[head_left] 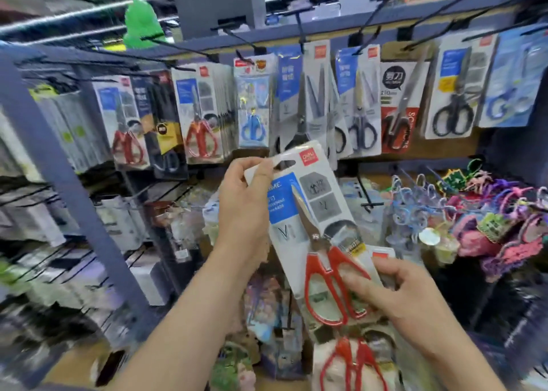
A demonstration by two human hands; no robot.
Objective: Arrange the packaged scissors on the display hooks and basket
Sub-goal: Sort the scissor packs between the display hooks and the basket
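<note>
On the far left, the shelves are blurring into streaks, and what is standing on them is too smeared to name. Moving right, the hooks along the top rail are already carrying rows of packaged scissors, among them a thick stack of red-handled packs, so much of the hanging is looking done.

The left hand is pinching the top left corner of the pack of scissors just beside its hang slot, so that grip is narrow and holding the card. The pack is tilting in the air in front of the rack, below the hanging rows, and is not yet on any hook. The right hand is curling its grip round the pack's lower end, fingers lying across the red handles; whether more packs are sitting behind it is hard to tell.

Below, another red-handled pack is waiting, cut off by the bottom edge. No basket is showing plainly. On the right, colourful trinkets are hanging, too blurred to identify.
</note>
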